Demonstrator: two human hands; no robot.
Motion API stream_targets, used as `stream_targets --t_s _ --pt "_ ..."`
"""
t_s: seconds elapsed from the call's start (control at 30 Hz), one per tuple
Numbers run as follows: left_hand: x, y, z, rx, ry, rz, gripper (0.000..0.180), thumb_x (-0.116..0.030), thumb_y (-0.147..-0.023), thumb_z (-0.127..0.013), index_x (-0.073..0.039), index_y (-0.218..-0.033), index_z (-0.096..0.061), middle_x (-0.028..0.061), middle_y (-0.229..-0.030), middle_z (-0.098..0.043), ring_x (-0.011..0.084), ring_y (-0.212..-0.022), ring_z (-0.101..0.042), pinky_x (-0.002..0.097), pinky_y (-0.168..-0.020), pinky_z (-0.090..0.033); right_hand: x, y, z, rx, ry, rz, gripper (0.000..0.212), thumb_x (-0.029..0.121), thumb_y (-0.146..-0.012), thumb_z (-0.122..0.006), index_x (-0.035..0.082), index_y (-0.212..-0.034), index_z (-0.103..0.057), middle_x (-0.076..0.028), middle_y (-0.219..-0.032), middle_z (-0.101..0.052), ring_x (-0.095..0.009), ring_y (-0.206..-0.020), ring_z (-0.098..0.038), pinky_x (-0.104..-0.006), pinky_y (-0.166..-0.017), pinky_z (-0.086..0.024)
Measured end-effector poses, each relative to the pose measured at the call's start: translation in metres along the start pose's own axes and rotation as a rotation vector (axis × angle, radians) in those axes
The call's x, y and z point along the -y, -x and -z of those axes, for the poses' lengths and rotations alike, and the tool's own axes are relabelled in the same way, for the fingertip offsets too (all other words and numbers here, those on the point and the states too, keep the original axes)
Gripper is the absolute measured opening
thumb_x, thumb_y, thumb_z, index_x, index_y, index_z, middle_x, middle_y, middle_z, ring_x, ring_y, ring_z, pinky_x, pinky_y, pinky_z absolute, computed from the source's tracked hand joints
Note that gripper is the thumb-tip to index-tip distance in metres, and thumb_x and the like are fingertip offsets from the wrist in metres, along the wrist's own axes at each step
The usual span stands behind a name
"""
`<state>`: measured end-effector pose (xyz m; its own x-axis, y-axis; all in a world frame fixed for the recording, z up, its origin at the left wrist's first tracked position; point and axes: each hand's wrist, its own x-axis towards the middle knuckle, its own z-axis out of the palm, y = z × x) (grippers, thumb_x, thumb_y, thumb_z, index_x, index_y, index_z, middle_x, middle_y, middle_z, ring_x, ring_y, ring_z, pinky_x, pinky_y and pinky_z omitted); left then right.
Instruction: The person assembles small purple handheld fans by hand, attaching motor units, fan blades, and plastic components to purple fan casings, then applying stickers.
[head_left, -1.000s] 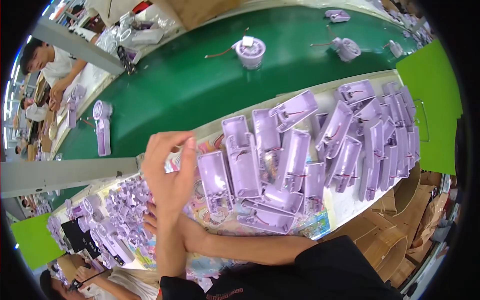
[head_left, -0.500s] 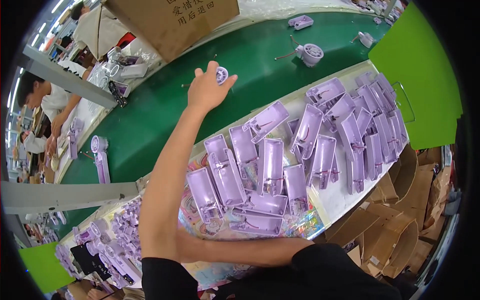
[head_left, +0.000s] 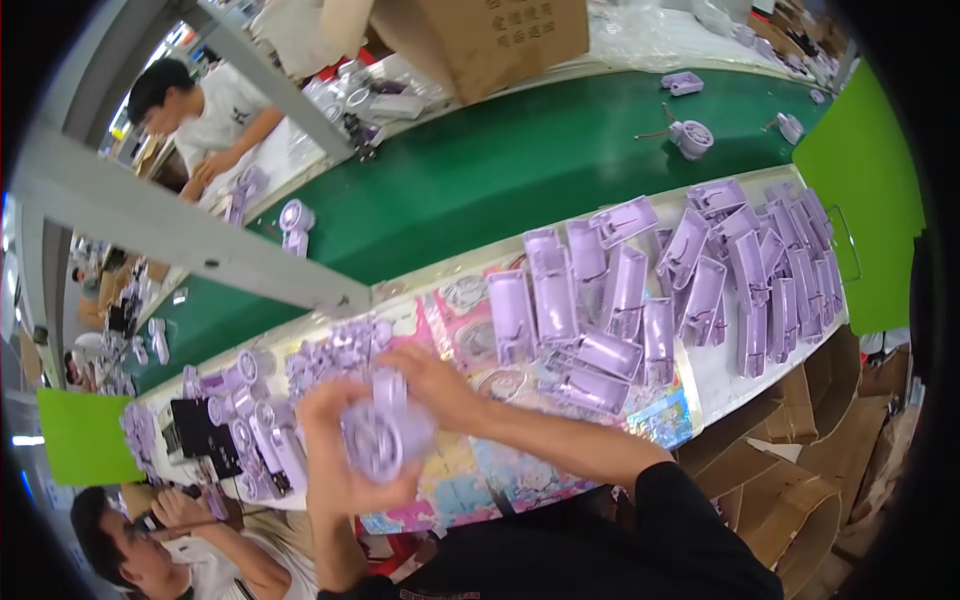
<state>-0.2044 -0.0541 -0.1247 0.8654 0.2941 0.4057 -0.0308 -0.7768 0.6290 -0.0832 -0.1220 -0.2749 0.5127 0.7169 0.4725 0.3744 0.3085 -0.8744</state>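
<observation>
Over the near part of the bench, my left hand [head_left: 330, 440] grips a light-purple round fan head [head_left: 378, 445], its ring facing up and blurred by motion. My right hand [head_left: 435, 388] is closed at the short neck of the same fan head; its fingertips are partly smeared. Just beyond both hands lies a heap of small purple parts [head_left: 335, 355]. To their right, several purple trough-shaped handle shells [head_left: 555, 300] with thin wires lie on a colourful printed sheet [head_left: 465, 330].
A green conveyor belt [head_left: 480, 160] runs behind the bench, carrying another fan head [head_left: 690, 138]. A grey metal post and beam [head_left: 200, 240] stand at left. A cardboard box [head_left: 500, 45] sits beyond the belt. Co-workers [head_left: 215, 120] sit across the belt and at lower left.
My left hand has drawn back from over the belt to the bench with the fan head. My right hand has come up to meet it. The view has swung left.
</observation>
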Motion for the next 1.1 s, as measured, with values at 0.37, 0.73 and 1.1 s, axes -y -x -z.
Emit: stream_targets --t_s 0.37,0.73,1.1 --pt "0.043 0.141 -0.049 -0.005 0.127 0.424 0.062 -0.008 -0.062 -0.068 -0.002 -0.121 -0.052 0.0204 -0.112 -0.058 0.0392 -0.105 -0.056 0.0454 -0.097 -0.043 -0.007 0.011 0.007 -0.236 0.054 -0.204 0.030 -0.002 -0.084 -0.069 0.000 -0.114 -0.070 -0.007 -0.088 -0.062 -0.014 -0.072 -0.061 -0.0262 -0.066 -0.051" --pt "0.032 0.123 -0.066 0.018 -0.062 0.140 0.055 0.004 -0.061 -0.062 -0.004 -0.115 -0.054 0.0145 -0.114 -0.059 0.0395 -0.106 -0.054 0.0474 -0.090 -0.044 0.052 0.055 0.053 -0.045 -0.248 -0.695 0.020 0.006 -0.090 -0.076 0.000 -0.104 -0.065 -0.004 -0.092 -0.072 -0.009 -0.085 -0.068 -0.0235 -0.074 -0.053" --pt "0.036 0.127 -0.065 0.030 0.025 0.194 0.067 0.006 -0.063 -0.058 -0.001 -0.129 -0.048 0.0200 -0.114 -0.058 0.0412 -0.110 -0.054 0.0478 -0.096 -0.043 0.070 0.057 0.032 0.162 0.032 -0.608 0.028 0.020 -0.094 -0.072 -0.006 -0.106 -0.073 -0.007 -0.081 -0.072 -0.008 -0.072 -0.062 -0.0257 -0.064 -0.049"
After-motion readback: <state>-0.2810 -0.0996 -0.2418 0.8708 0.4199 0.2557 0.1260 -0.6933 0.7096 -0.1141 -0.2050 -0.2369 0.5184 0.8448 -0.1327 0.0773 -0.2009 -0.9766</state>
